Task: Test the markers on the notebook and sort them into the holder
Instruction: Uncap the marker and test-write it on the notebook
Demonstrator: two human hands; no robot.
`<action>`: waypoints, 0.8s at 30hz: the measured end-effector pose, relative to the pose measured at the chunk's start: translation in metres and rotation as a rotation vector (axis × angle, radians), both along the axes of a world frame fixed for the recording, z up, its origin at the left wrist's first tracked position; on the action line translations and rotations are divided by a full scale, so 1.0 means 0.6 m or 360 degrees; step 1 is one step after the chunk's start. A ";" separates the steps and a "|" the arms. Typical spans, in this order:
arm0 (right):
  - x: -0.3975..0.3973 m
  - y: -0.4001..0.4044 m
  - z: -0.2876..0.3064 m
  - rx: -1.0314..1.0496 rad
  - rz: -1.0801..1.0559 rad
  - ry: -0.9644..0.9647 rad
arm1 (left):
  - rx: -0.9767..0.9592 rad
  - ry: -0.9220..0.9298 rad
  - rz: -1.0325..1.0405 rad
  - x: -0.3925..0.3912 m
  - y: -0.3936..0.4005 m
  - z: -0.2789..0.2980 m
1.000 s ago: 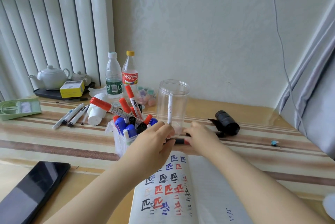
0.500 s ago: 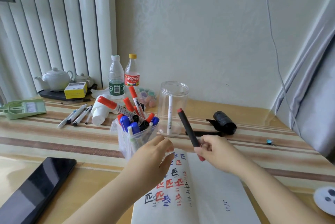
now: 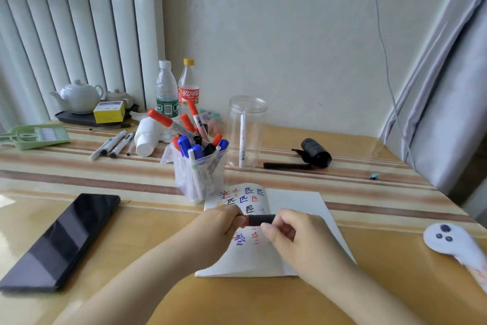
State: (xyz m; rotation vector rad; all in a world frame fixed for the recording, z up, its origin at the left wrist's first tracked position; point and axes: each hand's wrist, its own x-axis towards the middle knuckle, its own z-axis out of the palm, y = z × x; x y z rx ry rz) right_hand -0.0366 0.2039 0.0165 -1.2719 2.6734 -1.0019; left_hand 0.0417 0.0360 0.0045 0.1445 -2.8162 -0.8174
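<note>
Two hands grasp one marker (image 3: 259,220) above the notebook (image 3: 295,206): your left hand (image 3: 218,230) pinches the cap end, your right hand (image 3: 292,235) the barrel. This looks like uncapping; next, pull straight apart.

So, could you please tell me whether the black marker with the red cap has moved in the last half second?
Yes. The black marker with the red cap has come down from beside the clear plastic jar to lie level over the open notebook.

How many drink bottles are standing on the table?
2: a clear water bottle with a white cap and a red-labelled soda bottle with a yellow cap, side by side at the back behind the marker cup.
</note>
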 end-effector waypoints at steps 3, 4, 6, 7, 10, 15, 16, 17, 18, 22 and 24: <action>0.015 -0.003 -0.017 0.0227 0.0166 0.1006 | -0.0050 -0.0058 -0.0156 0.030 0.004 -0.005; 0.020 -0.007 -0.032 0.0263 0.0236 0.1098 | -0.0041 -0.0065 -0.0215 0.039 0.008 -0.008; 0.030 -0.014 -0.058 0.0303 0.0336 0.1098 | -0.0020 -0.0105 -0.0292 0.056 0.017 -0.018; 0.035 -0.015 -0.067 0.0308 0.0347 0.1134 | -0.0033 -0.0134 -0.0302 0.063 0.020 -0.024; 0.049 -0.015 -0.082 0.0206 0.0320 0.1326 | -0.0086 -0.0202 -0.0293 0.078 0.019 -0.036; 0.057 -0.021 -0.074 0.0255 0.0282 0.1296 | 0.0035 -0.0185 -0.0318 0.079 0.009 -0.045; 0.059 -0.023 -0.071 0.0270 0.0284 0.1267 | 0.0042 -0.0184 -0.0324 0.079 0.008 -0.045; 0.059 -0.024 -0.069 0.0290 0.0286 0.1244 | 0.0045 -0.0182 -0.0330 0.079 0.008 -0.043; 0.059 -0.024 -0.068 0.0313 0.0296 0.1235 | 0.0047 -0.0180 -0.0332 0.079 0.007 -0.042; 0.045 -0.018 -0.063 0.0420 0.0356 0.1167 | 0.0016 -0.0167 -0.0281 0.082 -0.001 -0.043; 0.045 -0.018 -0.053 0.0447 0.0369 0.1054 | 0.0021 -0.0139 -0.0291 0.085 -0.001 -0.042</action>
